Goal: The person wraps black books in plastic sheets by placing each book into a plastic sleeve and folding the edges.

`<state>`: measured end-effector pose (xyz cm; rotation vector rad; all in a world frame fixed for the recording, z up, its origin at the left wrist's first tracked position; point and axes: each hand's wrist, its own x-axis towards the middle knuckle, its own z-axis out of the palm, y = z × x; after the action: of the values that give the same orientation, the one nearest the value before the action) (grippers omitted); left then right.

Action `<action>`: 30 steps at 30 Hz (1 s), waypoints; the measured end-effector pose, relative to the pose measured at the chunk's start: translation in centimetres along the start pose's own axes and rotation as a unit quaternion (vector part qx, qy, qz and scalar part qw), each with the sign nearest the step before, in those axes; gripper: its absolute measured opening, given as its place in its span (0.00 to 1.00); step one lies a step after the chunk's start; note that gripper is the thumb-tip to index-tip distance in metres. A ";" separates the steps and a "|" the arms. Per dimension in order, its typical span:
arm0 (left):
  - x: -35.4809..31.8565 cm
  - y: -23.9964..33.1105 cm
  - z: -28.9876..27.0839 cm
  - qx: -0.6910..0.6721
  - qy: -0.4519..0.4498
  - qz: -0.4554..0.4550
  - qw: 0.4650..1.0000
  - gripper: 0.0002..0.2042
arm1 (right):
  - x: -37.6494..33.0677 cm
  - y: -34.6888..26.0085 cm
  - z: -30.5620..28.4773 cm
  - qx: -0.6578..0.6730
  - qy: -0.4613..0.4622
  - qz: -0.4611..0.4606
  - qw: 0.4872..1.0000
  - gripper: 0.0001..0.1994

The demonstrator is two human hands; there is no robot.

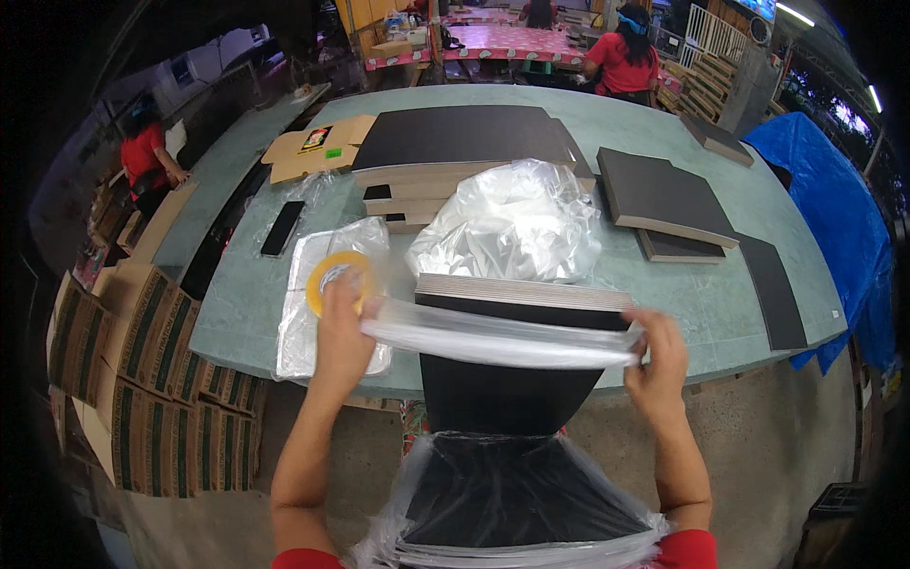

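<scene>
My left hand (345,334) and my right hand (656,358) pinch the two ends of a clear plastic bag (493,338), its gathered edge stretched level between them. Behind that band, a thick stack of black boards (502,394) with pale layered edges leans at the table's near edge. A roll of yellow tape (322,281) shows just beyond my left fingers, partly covered by them. Closest to me, between my forearms, black board (483,493) lies under loose clear plastic with a bunched rim.
A green table (654,194) carries crumpled plastic (517,223), stacked black boards (455,137), more boards (659,197) to the right, flat plastic bags (296,332) and a black phone (282,229). Cartons (152,322) are piled on the left. Blue tarp (829,209) hangs right. People in red work beyond.
</scene>
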<state>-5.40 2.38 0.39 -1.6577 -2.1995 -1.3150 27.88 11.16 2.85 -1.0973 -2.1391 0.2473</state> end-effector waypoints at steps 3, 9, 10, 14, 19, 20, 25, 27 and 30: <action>-0.2 3.9 1.2 0.045 -0.133 0.108 0.984 0.34 | 0.6 2.0 0.8 -0.128 0.027 -0.060 0.990 0.29; -1.4 5.4 -1.2 0.100 -0.162 0.131 0.973 0.33 | -1.4 2.1 -1.6 -0.024 -0.041 -0.036 0.998 0.28; -1.8 5.3 -1.9 0.045 -0.165 0.118 0.978 0.31 | -1.9 2.3 -2.3 0.064 -0.060 -0.003 0.996 0.26; -1.9 4.1 -3.7 -0.248 -0.267 0.024 0.931 0.19 | -2.6 4.3 -4.5 0.453 -0.166 0.205 0.851 0.15; -7.6 -4.6 -0.2 -0.540 -0.527 -0.182 0.630 0.18 | -8.4 8.6 1.8 0.606 -0.297 0.324 0.663 0.14; -11.9 -7.7 2.4 -0.573 -0.518 -0.310 0.555 0.15 | -11.6 10.1 4.8 0.574 -0.278 0.420 0.646 0.13; -22.4 -15.1 10.4 -0.502 -0.416 -0.505 0.566 0.06 | -22.7 14.7 17.8 0.448 -0.180 0.474 0.736 0.07; -20.3 -12.2 10.8 -0.477 -0.394 -0.476 0.625 0.03 | -25.0 16.6 20.4 0.369 -0.125 0.476 0.789 0.06; -20.4 -12.5 10.1 -0.398 -0.395 -0.528 0.638 0.08 | -21.8 12.6 19.1 0.224 -0.179 0.411 0.866 0.07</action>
<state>-3.28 -6.56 -23.90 -1.0065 -3.8820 -2.4293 31.58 4.96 -27.90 -1.6939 -1.6195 1.3582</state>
